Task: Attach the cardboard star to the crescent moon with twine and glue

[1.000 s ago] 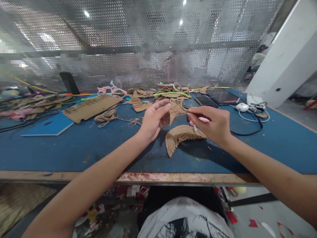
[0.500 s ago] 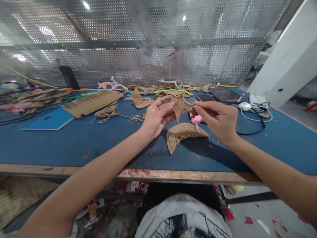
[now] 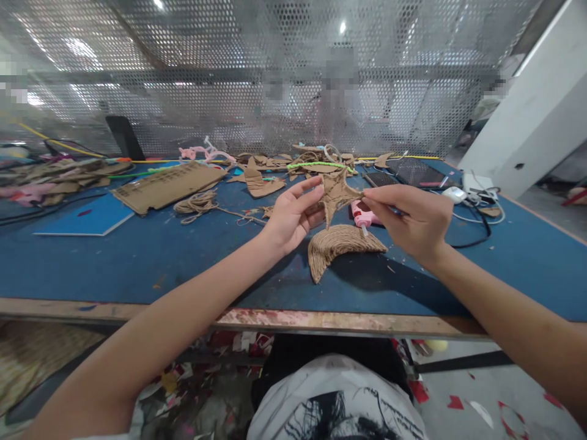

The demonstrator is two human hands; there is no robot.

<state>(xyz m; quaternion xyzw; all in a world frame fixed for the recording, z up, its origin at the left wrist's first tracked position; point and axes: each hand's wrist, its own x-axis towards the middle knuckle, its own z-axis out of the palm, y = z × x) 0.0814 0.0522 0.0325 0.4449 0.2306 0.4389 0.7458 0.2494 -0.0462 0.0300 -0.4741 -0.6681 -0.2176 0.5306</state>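
A brown cardboard star (image 3: 338, 194) with pointed tips is held up over the table between both hands. My left hand (image 3: 296, 214) is closed on its left edge, thumb in front and fingers behind. My right hand (image 3: 408, 220) pinches the star's right tip between thumb and forefinger. Below lies a crescent (image 3: 342, 244) covered in rows of twine, flat on the blue table. A pink glue gun (image 3: 363, 215) rests behind the crescent, its nozzle close to or over the crescent's upper edge; part of it is hidden by my right hand.
Left of my hands lie a twine bundle (image 3: 197, 206), a flat cardboard sheet (image 3: 167, 186) and a blue board (image 3: 87, 215). Cardboard scraps (image 3: 261, 177) line the back, before a perforated metal screen (image 3: 293, 79). A white adapter (image 3: 454, 194) with cables sits at the right.
My right hand has shifted slightly to the right, still pinching the star's tip. The star has turned a little, and my left hand keeps its hold. The view has tilted slightly.
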